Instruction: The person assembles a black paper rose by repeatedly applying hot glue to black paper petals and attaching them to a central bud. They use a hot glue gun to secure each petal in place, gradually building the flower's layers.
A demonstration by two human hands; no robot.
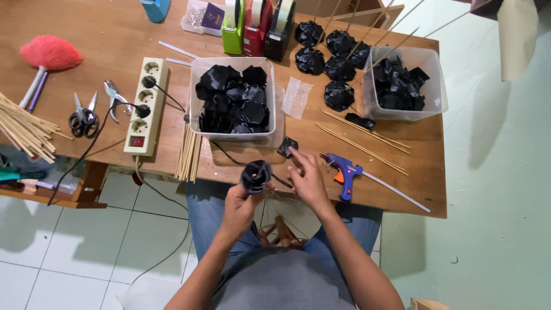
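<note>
Black satin, folded into a half-built ribbon rose (256,174), is gripped from below by the left hand (240,205), its fingers curled tight around the base so the bloom faces up, just in front of the near edge of the wooden table (115,34). A small black fabric petal (287,147) is pinched at the fingertips of the right hand (306,178), held just right of the rose and above that same edge. Right of the rose, on the table, a blue glue gun (344,170) is laid within easy reach, its nozzle turned toward the hands. Beyond the rose, a clear plastic tub (233,99) of glossy, crumpled black petals is set close. Left of the rose, a cream power strip (147,105) and scissors (84,117) are laid flat. Thin bamboo skewers (363,139) lie to the right beyond the gun. Farther off, finished black roses on sticks (330,56) are grouped beside a second tub (402,82), with tape dispensers (258,26) at the far edge.
</note>
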